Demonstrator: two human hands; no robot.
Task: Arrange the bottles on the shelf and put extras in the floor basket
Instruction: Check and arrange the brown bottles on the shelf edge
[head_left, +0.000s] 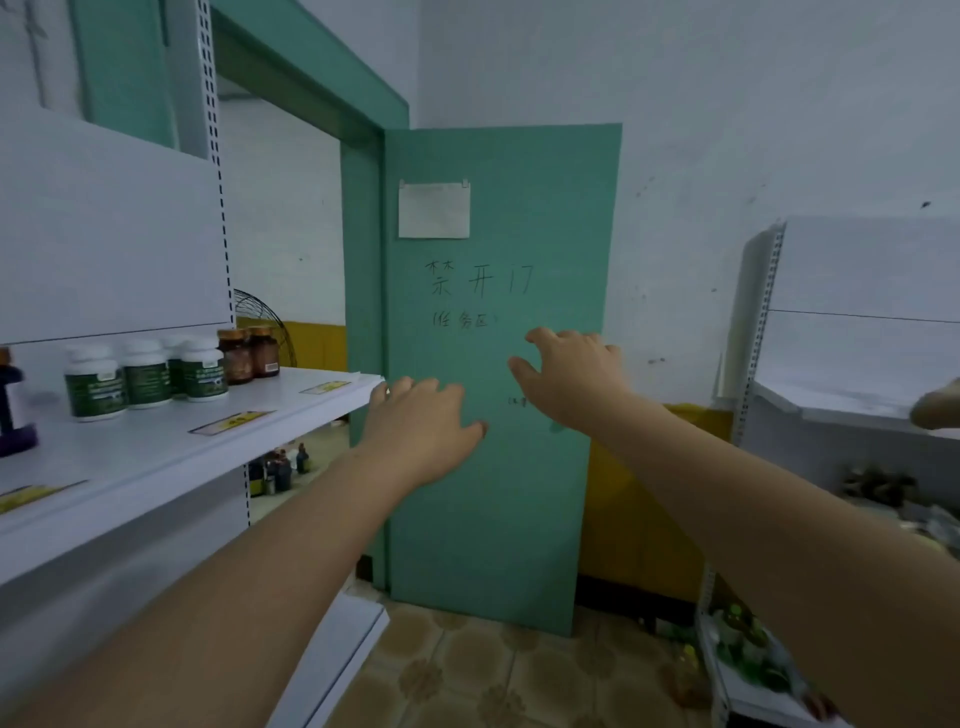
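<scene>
Several white bottles with green labels (145, 376) stand on the white shelf (291, 410) at the left, with two brown bottles (248, 353) behind them and a dark purple bottle (10, 410) at the frame's left edge. My left hand (421, 431) hovers just past the shelf's right end, fingers loosely bent, holding nothing. My right hand (571, 376) is raised in front of the green door, fingers spread and empty. No floor basket is in view.
A green door (498, 467) with handwritten characters and a taped paper stands ahead, beside an open doorway. Small dark bottles (278, 467) sit on the floor beyond it. A second white shelf unit (857, 395) is at the right, with green items low down. Another person's hand (937, 410) shows at the right edge.
</scene>
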